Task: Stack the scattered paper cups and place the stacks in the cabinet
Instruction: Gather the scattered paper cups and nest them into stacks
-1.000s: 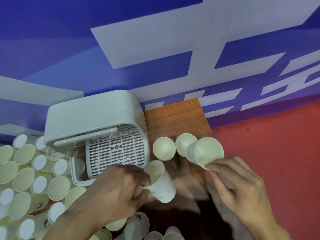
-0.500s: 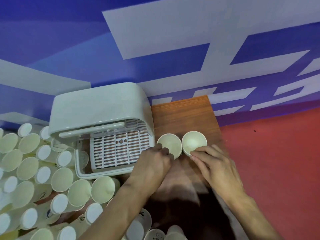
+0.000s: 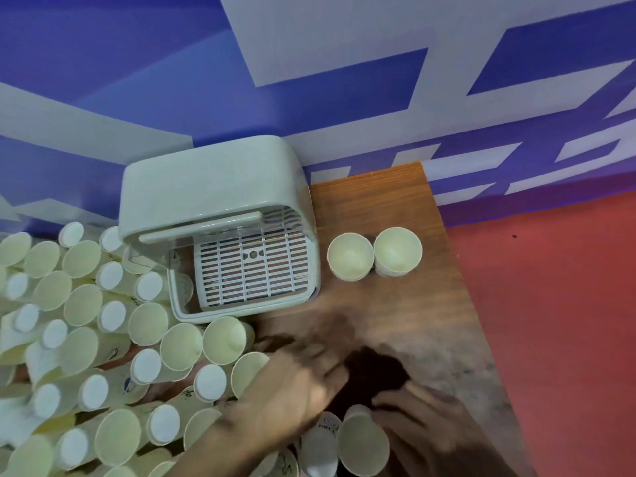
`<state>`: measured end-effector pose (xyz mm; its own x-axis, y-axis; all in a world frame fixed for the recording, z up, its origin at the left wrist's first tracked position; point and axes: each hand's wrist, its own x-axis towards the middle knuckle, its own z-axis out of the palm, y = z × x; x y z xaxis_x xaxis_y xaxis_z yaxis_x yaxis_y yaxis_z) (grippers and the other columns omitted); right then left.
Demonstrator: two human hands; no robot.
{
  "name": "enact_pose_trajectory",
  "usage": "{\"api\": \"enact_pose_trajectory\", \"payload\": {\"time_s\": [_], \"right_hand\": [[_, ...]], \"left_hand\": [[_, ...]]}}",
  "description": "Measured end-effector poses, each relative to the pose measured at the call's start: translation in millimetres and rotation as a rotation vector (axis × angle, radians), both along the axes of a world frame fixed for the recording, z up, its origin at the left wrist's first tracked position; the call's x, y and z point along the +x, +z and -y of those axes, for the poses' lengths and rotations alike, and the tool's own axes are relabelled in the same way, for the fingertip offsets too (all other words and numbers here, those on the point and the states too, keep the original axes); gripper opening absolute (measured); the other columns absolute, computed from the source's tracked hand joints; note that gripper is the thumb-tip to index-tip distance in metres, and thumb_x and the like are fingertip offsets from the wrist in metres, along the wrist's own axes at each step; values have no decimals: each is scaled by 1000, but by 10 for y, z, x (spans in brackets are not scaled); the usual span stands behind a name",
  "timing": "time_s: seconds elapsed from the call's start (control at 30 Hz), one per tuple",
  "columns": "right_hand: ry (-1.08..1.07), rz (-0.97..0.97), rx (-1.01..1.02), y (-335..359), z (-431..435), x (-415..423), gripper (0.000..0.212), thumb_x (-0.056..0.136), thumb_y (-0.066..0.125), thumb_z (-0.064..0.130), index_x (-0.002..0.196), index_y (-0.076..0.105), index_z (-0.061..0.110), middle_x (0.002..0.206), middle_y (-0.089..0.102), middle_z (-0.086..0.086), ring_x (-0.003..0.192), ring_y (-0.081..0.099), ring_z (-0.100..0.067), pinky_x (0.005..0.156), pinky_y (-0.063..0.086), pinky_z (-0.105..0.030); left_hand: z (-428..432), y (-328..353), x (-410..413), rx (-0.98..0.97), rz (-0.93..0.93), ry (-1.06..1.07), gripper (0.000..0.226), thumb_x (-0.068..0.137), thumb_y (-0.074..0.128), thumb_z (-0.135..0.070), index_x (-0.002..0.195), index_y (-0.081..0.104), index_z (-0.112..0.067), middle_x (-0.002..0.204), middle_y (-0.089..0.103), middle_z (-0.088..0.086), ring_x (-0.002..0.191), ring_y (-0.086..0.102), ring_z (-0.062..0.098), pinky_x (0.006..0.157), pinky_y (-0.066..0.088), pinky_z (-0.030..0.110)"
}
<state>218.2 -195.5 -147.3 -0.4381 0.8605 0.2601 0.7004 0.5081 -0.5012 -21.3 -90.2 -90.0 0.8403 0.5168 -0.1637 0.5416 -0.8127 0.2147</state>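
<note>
left hand (image 3: 296, 394) blurred, fingers spread, palm down | right hand (image 3: 423, 432) fingers grasping paper cup (image 3: 363, 445)

1. The cabinet (image 3: 220, 215) stands at the back of the table (image 3: 395, 311), against the wall (image 3: 309, 63).
2. Two cup stacks (image 3: 373, 253) stand side by side, touching, just right of the cabinet.
3. Scattered cups (image 3: 113, 339) lie heaped to the cabinet's left and in front of it.
4. Both hands, left (image 3: 296, 390) and right (image 3: 433, 428), are at the table's near edge, among the nearest cups.
5. The floor (image 3: 557, 304) lies right of the table.
</note>
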Motion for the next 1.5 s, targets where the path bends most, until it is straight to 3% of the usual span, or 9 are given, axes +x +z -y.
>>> {"api": "enact_pose_trajectory", "payload": {"time_s": [0.23, 0.43, 0.53, 0.63, 0.87, 0.97, 1.2, 1.37, 1.5], "right_hand": [[201, 276, 105, -178, 337, -110, 30, 105, 40, 27, 93, 66, 35, 112, 62, 14, 76, 56, -7, 74, 40, -22], [104, 216, 139, -161, 266, -138, 19, 94, 61, 17, 76, 60, 23, 99, 67, 5, 78, 62, -20, 101, 40, -32], [67, 200, 96, -220, 262, -143, 19, 96, 57, 17, 78, 61, 22, 96, 66, 5, 75, 58, -20, 83, 46, -31], [24, 227, -5, -174, 218, -103, 7, 89, 62, 26, 82, 64, 24, 96, 64, 9, 80, 58, -19, 67, 41, -32], [-294, 204, -117, -159, 14, 31, 8, 83, 72, 15, 82, 69, 22, 93, 65, 11, 84, 59, -19, 69, 49, -31], [-339, 206, -126, -129, -73, 81, 6, 87, 70, 17, 82, 68, 21, 92, 65, 11, 83, 56, -19, 67, 50, -34], [-319, 191, -130, -105, -133, 82, 8, 91, 68, 21, 84, 69, 21, 93, 64, 12, 86, 55, -18, 71, 50, -32], [-298, 94, -145, 68, -120, 134, 6, 95, 66, 24, 90, 69, 25, 93, 63, 16, 88, 55, -15, 68, 52, -33], [-392, -49, -18, 675, -287, 220, 8, 91, 73, 23, 97, 78, 23, 102, 69, 16, 91, 62, -15, 76, 53, -28]], "left_hand": [[411, -146, -377, -20, -297, 176, 43, 72, 67, -56, 92, 66, -18, 78, 61, 4, 70, 58, 27, 62, 49, 41], [415, -261, -354, 156, -356, -41, 22, 76, 51, -29, 80, 60, -10, 65, 51, 14, 68, 45, 29, 70, 32, 44], [356, -271, -344, 183, -333, -35, 26, 66, 70, -33, 73, 61, -10, 63, 55, 13, 66, 48, 29, 77, 44, 46], [277, -219, -325, 196, -288, 30, 37, 63, 73, -44, 80, 65, -12, 66, 61, 8, 71, 52, 27, 80, 37, 44], [147, -201, 25, 25, -17, 505, 55, 86, 54, -54, 128, 57, -20, 107, 69, 2, 89, 65, 24, 76, 54, 38], [209, -357, 196, -32, -183, 502, 76, 85, 47, -61, 150, 33, -26, 129, 61, -4, 101, 65, 20, 82, 52, 35], [28, -519, 295, -66, -259, 294, 75, 90, 54, -50, 152, 15, -33, 150, 30, -3, 122, 48, 22, 85, 52, 38], [-182, -335, 382, -243, -198, 262, 33, 94, 52, -44, 121, 44, -26, 120, 60, -8, 100, 61, 23, 75, 48, 36], [-224, 45, 270, -60, 133, 71, 13, 95, 55, -36, 97, 57, -24, 83, 67, -6, 76, 64, 19, 64, 51, 35]]}}
